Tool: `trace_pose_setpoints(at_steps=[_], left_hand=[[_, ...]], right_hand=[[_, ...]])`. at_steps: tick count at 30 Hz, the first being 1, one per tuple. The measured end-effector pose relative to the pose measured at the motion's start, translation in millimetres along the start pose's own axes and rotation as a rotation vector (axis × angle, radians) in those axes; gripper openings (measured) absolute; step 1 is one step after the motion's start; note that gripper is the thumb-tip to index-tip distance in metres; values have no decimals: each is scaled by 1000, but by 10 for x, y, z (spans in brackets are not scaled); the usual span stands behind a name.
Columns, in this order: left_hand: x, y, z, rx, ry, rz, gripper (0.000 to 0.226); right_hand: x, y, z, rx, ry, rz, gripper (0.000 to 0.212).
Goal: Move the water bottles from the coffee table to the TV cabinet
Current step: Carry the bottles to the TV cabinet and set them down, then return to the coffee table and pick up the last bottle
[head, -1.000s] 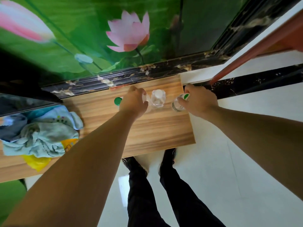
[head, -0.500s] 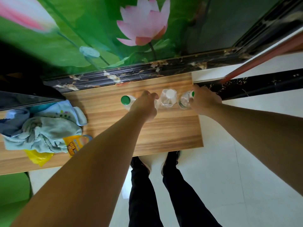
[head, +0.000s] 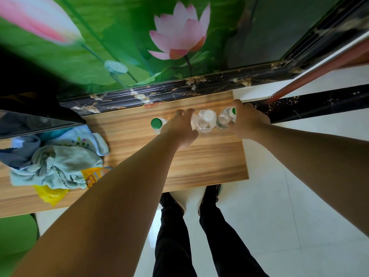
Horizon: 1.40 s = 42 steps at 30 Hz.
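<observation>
R hand (head: 246, 121) wraps a green-cap bottle (head: 225, 118) upright on the TV cabinet (head: 199, 156). L hand (head: 180, 128) curls around a bottle mostly hidden under it; grip unclear. White-cap bottle (head: 205, 121) stands btwn the hands, another green-cap one (head: 156, 124) just left of L hand.

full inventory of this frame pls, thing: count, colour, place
water bottles: at least 3, clear; green cap, white cap, green cap; row near cabinet's back edge
TV cabinet: 1, wood grain, centre
towel: 1, pale blue, cabinet's left part
yellow packet: 1, under towel
lotus mural: green and pink, wall behind
floor: white tile
legs, shoes: black, below
left hand: fingers spread among bottles
right hand: fingers around rightmost bottle
</observation>
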<state>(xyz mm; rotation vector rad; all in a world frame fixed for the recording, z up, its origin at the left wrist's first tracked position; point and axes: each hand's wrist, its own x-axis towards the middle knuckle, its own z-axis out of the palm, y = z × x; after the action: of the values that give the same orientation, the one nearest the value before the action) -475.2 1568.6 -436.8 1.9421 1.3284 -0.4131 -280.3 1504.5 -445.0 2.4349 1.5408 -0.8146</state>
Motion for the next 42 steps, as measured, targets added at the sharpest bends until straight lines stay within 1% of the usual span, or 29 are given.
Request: trace_pose_setpoints(at_steps=[4,7,9,12,15,18,21,26,28,31,34,38,40,42], left_hand=[[-37,29,-52,38,-10,61,64],[-110,112,-182,83,6,104,61],[-179,180,-328,88,40,123,59],[-317,318,-628,174,36,127,51],[-513,448,-1004,186,69,165,45],[-756,444,-1412,156,154,190,42],[-1039,327,-1824,141,233,167,41],[-1586,51,-2313,-32,398,81,36],[-1869,-103,-2389,-83,492,31,38],[-2410,-303,-2412,-117,645,-52,39],[-3028,-498,-2377,-131,776,-206,41],[-3732,-636,-2186,-151,900,-406,40],[-4042,-638,-2014,-157,970,-485,38],[-4380,-658,-1783,-157,999,-570,39]], right_hand=[[-143,-1,-84,-9,48,-9,61],[-252,28,-296,-44,53,-3,65],[-303,26,-501,-48,56,4,62],[-405,-26,-840,-32,59,-8,59],[-506,-181,-1157,-1,41,-68,53],[-611,-490,-1497,22,62,-182,51],[-734,-864,-1841,15,83,-311,51],[-895,-1589,-2334,-39,85,-523,41],[-975,-1923,-2426,-87,73,-609,41],[-1116,-2326,-2502,-204,88,-797,41],[-1301,-2672,-2516,-346,71,-971,41],[-1628,-2985,-2343,-305,53,-1151,38],[-1823,-3111,-2247,-315,53,-1197,37],[-2088,-3260,-2157,-268,16,-1240,37]])
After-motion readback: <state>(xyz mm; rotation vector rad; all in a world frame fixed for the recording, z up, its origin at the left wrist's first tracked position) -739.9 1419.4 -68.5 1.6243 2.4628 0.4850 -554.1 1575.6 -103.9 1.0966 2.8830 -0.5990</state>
